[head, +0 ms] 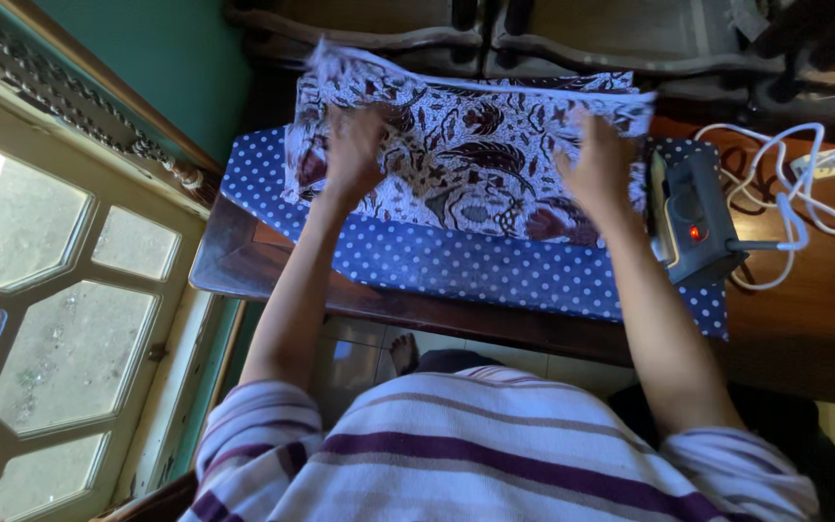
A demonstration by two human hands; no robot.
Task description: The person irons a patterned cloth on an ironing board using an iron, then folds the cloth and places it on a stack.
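One patterned cloth (466, 159), printed in brown, maroon and white with leaf and bird shapes, is seen spread in the upper middle of the frame. It is laid on one blue cover with white dots (456, 261), which is draped across one dark wooden table (804, 319) running through the centre. Two hands are pressed onto the cloth. The left hand (352, 145) is placed on the cloth's left part, fingers stretched forward and laid flat, slightly spread; nothing is gripped by it. The right hand (596, 159) is set on the cloth's right part near its edge, fingers bent downward onto the fabric; whether a fold is pinched beneath them cannot be told. The far edge of the cloth is seen lifted and blurred along the top.

One grey electric iron (693, 217) is stood on its heel at the right of the cloth, just beside the right hand, with one small red light shown on its side. One white cord (775, 184) is looped on the table at the upper right, and one white plug strip (833, 161) is seen beyond it. One window with several frosted panes (41, 290) fills the left of the frame. A striped sleeve top (495, 454) is seen at the bottom.
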